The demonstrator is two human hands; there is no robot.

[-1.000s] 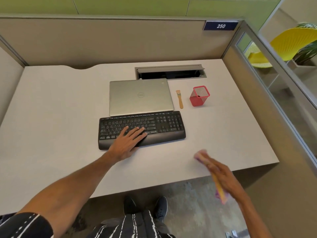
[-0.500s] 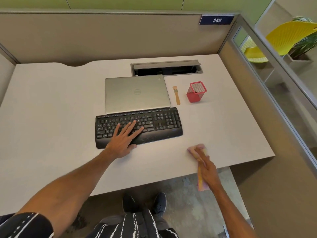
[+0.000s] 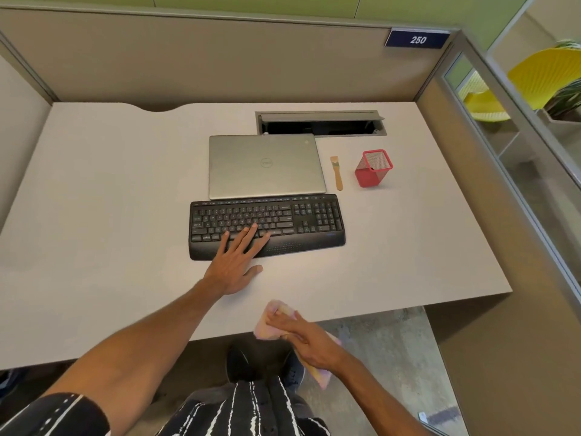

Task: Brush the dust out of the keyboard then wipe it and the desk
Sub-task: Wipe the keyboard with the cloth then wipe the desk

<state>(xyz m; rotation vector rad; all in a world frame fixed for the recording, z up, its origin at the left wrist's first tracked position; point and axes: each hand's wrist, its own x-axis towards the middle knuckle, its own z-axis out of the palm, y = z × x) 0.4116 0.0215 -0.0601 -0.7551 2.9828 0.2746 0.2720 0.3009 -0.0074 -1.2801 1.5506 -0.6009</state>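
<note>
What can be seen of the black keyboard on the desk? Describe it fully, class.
The keyboard is black, wide and looks plastic, with a main key block, a number pad on the right and a dotted wrist rest along its near edge. It lies flat on the pale desk, just in front of a closed silver laptop. The left hand rests on it, straight fingers across the wrist rest and lower keys, thumb on the desk.

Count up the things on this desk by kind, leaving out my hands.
laptop: 1
keyboard: 1
brush: 1
red mesh cup: 1
pink cloth: 1
Total: 5
</note>
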